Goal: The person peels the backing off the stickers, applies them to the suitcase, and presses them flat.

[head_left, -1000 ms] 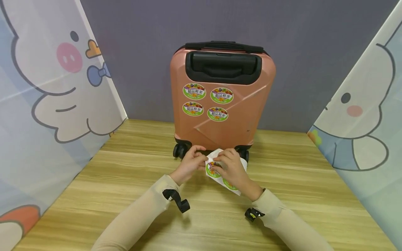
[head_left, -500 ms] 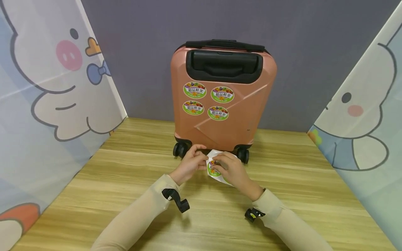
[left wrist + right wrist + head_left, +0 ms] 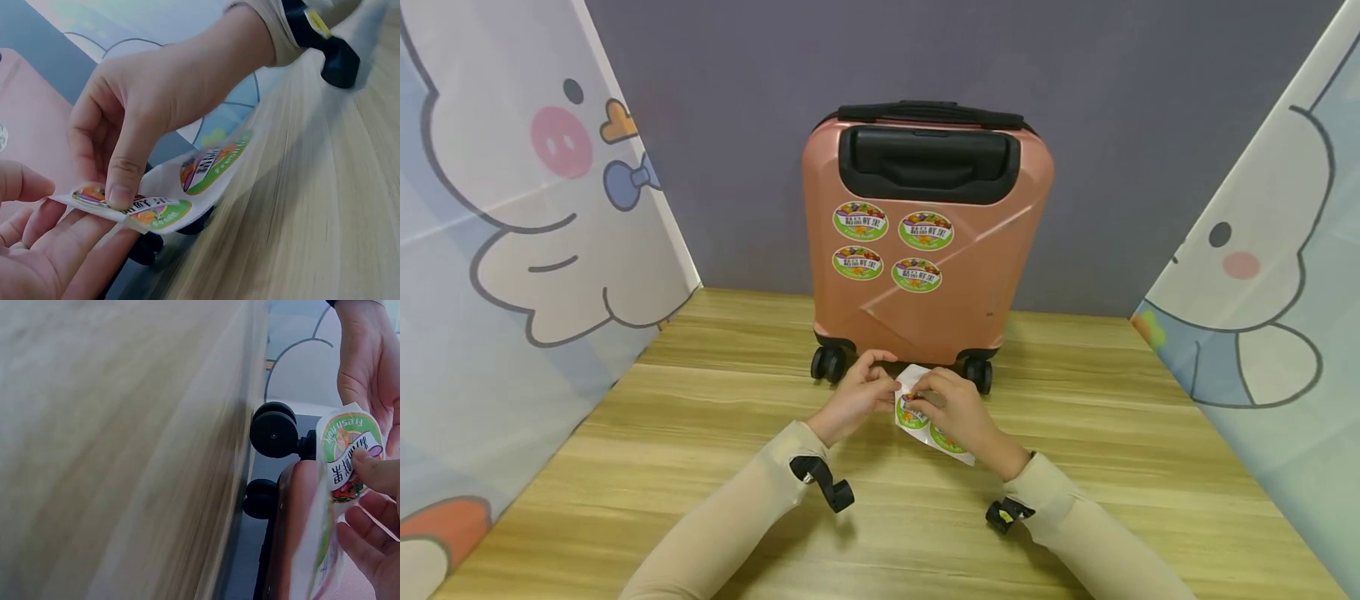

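Between my two hands is a white sheet of stickers, held up above the table by the suitcase's foot. Oval green fruit stickers show on it. At its left edge, my left hand pinches the sheet's corner between thumb and fingertip. My right hand grips the sheet with the thumb on top of a sticker and the fingers beneath. In the right wrist view the sheet bends downward away from the thumb. The pink suitcase stands upright behind, with several matching stickers on its front.
Black wheels support the suitcase on the wooden table. A grey panel rises behind it, and cartoon-printed panels flank both sides. Each wrist carries a small black camera mount.
The sheet's lower right part swung up out of sight half a second ago and now hangs down again, showing the second sticker. Both hands stay in nearly the same place.
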Tool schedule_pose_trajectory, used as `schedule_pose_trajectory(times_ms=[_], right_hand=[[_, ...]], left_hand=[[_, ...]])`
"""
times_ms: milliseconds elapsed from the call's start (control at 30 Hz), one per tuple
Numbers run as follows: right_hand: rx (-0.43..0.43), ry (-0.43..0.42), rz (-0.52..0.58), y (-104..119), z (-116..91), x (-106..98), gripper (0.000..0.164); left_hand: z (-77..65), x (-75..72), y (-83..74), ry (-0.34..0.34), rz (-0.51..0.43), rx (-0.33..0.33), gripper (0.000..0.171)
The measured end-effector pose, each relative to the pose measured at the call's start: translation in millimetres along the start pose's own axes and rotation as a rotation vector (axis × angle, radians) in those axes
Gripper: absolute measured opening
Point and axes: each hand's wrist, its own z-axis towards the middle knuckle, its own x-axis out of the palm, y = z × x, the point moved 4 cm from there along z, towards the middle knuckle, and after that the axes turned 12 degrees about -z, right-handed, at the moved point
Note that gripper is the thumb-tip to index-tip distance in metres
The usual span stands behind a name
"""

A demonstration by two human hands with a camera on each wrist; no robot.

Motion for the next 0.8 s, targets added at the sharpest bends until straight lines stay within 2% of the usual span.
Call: schedule_pose_trajectory(times_ms=[167,400,600,800], right_hand=[[0.011,0.047,0.06,-3,1,-3,0.023],[0.131,0.166,0.172,-12,8,-15,0.015],[0.188,0.283,0.19,-14,11,-18,0.017],[0.23,0.328,0.237,-16,11,-18,0.018]], left_hand=[[-1.6,-2.6,-0.9,-0.014,0.015,0.014,0.046],[-1.4,-7.0,-6.1,0.019,0.05,0.026,0.052],[-1.6,-11.2,-6.6,0.009,0.099,0.028,0.05],[-3.0,-13.8,-5.1,0.007,0.104,0.023,0.049]])
